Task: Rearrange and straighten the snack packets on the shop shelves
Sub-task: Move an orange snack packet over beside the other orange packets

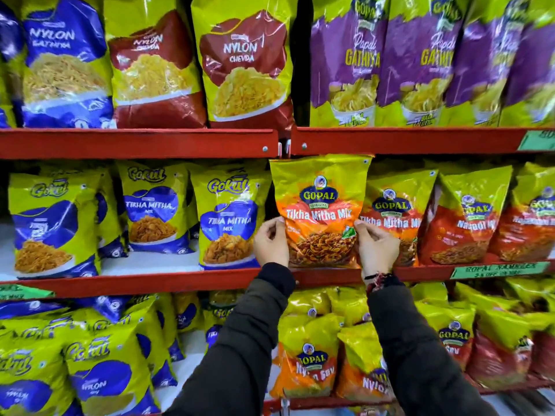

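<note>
A yellow and orange Gopal Tikha Mitha Mix packet (319,205) stands upright at the front of the middle red shelf (210,280). My left hand (271,243) pinches its left edge and my right hand (375,247) pinches its right edge, both at mid height. A second Gopal Tikha Mitha Mix packet (396,211) stands just behind and to the right of it. To its left stands a blue and yellow Gokul Tikha Mitha Mix packet (229,217).
The top shelf holds Nylon Chevda packets (243,64) and purple Papdi Gathiya packets (414,61). Red Gopal packets (462,217) fill the middle shelf's right side. The bottom shelf holds Gokul packets (99,370) and Gopal Nylon Sev packets (309,358). Green price labels (498,270) sit on the shelf edges.
</note>
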`<state>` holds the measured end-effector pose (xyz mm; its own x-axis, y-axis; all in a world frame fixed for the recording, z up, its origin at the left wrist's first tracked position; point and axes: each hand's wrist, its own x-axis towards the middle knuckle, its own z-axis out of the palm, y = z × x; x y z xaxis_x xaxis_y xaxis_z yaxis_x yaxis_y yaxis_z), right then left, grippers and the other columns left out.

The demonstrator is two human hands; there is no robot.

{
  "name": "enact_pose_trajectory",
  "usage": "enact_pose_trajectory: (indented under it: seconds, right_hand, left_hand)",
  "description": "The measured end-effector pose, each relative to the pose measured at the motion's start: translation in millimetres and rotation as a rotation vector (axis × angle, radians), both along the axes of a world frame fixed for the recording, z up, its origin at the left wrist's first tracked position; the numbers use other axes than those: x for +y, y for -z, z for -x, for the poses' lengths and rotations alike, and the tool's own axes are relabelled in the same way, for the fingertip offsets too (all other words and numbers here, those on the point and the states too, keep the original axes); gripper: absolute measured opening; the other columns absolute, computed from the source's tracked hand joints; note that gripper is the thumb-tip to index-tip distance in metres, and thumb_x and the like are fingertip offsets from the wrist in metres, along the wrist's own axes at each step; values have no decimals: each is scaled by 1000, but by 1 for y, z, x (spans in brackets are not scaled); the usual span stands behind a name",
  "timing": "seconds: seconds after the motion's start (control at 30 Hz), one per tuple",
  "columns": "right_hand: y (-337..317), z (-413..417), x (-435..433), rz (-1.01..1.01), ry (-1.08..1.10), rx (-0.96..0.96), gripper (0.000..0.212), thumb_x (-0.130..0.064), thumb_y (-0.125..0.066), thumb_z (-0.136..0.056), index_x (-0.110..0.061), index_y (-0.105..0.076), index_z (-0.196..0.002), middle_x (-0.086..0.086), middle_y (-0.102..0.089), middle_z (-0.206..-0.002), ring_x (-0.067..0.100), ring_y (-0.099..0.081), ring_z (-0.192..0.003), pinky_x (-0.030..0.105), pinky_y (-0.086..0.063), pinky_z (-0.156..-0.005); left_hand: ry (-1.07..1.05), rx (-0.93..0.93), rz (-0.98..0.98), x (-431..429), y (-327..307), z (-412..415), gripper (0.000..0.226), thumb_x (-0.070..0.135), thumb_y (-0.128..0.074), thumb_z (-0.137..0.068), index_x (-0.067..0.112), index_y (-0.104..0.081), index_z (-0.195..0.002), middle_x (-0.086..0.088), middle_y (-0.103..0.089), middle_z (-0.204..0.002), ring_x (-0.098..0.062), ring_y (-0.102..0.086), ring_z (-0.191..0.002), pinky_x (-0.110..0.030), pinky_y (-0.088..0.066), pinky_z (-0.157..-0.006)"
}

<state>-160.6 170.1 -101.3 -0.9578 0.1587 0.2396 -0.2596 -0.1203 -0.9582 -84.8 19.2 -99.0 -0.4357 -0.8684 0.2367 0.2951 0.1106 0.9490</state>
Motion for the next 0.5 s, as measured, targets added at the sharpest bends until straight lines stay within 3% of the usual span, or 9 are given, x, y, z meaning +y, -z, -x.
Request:
enact_pose_trajectory:
  seconds: [0.17,0.27,0.37,0.5]
  right_hand:
    - [15,37,-11,-129,61,-30,16,-28,-73,-79,-17,-81,-88,2,-76,-79,24,-73,-80,53,-61,-81]
    - [23,44,-17,-255,76,6,15,-23,-72,-83,-13,-81,-87,7,-78,-85,26,-74,-82,39,-59,-81]
    - [22,49,-23,-363,94,34,22,-24,-68,-88,-6,-78,-96,17,-78,-97,32,-73,-91,26,-47,-78]
    - [31,37,-26,-414,69,122,31,-17,-55,-95,-6,-65,-123,17,-71,-121,32,-65,-114,33,-47,-96]
  left_hand:
    - [19,-107,-32,-13,16,41,14,26,-62,-89,15,-70,-91,-12,-74,-100,-23,-65,-91,-35,-53,-89]
    - [-15,-211,-6,-19,30,48,21,36,-60,-90,19,-70,-96,-8,-74,-104,-27,-66,-100,-30,-49,-84]
    - [-43,-333,95,-19,24,47,27,42,-52,-92,22,-68,-102,-4,-71,-110,-28,-64,-103,-27,-43,-77]
    - [22,-377,196,-14,26,39,35,37,-41,-98,22,-58,-125,-7,-65,-126,-30,-60,-116,-32,-45,-87]
